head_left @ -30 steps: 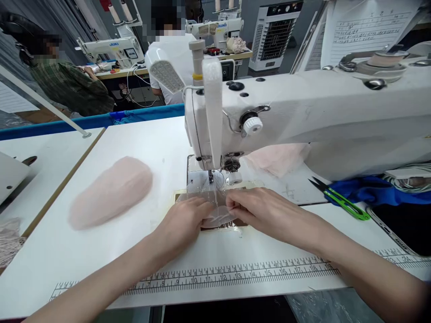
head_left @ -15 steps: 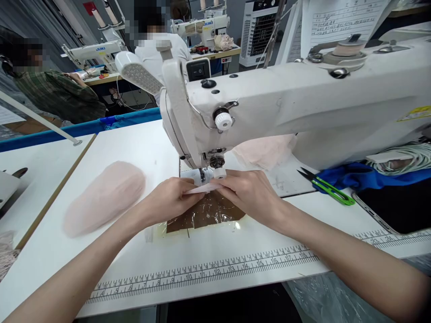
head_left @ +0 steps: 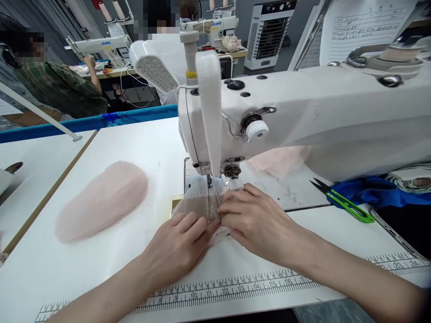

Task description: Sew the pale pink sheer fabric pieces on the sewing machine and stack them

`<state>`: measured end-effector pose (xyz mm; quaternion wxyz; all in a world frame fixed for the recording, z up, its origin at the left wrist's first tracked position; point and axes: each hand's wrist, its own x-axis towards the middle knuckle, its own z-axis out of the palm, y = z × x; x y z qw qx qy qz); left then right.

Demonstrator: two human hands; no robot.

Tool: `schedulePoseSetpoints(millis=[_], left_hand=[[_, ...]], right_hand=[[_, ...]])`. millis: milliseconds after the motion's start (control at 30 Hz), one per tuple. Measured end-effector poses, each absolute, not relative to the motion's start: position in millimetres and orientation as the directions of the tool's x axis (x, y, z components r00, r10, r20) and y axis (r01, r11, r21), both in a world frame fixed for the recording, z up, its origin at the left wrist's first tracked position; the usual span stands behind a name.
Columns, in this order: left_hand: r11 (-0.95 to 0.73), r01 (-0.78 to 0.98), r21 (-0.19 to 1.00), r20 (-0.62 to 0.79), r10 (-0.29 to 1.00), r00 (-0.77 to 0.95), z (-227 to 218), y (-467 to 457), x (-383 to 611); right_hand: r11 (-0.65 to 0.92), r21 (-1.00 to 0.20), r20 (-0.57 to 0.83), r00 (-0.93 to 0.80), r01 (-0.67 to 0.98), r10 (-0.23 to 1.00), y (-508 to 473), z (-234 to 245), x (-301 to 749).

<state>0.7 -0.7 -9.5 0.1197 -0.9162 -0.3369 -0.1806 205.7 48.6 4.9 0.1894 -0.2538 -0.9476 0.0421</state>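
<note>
My left hand (head_left: pixel 178 244) and my right hand (head_left: pixel 251 220) lie side by side on the white table (head_left: pixel 144 148), just in front of the needle (head_left: pixel 209 181) of a white sewing machine (head_left: pixel 303 116). Between the fingertips of both hands I pinch a small thin piece of pale pink fabric (head_left: pixel 220 231), mostly covered by my fingers. It rests on a glossy brown taped patch (head_left: pixel 198 207) in front of the presser foot.
A stack of pale pink fabric pieces (head_left: pixel 103 199) lies to the left; more pink fabric (head_left: pixel 276 159) sits behind the machine arm. Green thread snips (head_left: pixel 346 205) and blue cloth (head_left: pixel 377 190) are on the right. A printed ruler (head_left: pixel 235 287) runs along the front edge. Two people work at machines behind.
Half a second ago my hands held the fabric right at the presser foot; they have since drawn back toward me with it, now lower on the taped patch.
</note>
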Motion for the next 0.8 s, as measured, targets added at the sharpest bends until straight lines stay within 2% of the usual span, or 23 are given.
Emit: schedulePoseSetpoints(millis=[333, 800], left_hand=[[-0.715, 0.692, -0.104, 0.346, 0.626, 0.699, -17.5, -6.5, -3.7], [-0.692, 0.718, -0.075, 0.362, 0.652, 0.667, -18.7, 10.2, -8.6]], right_hand=[[0.874, -0.206, 0.384, -0.784, 0.441, 0.487, 48.1, 4.5, 205.5], [0.875, -0.069, 0.449, -0.768, 0.480, 0.456, 56.0, -7.5, 202.6]])
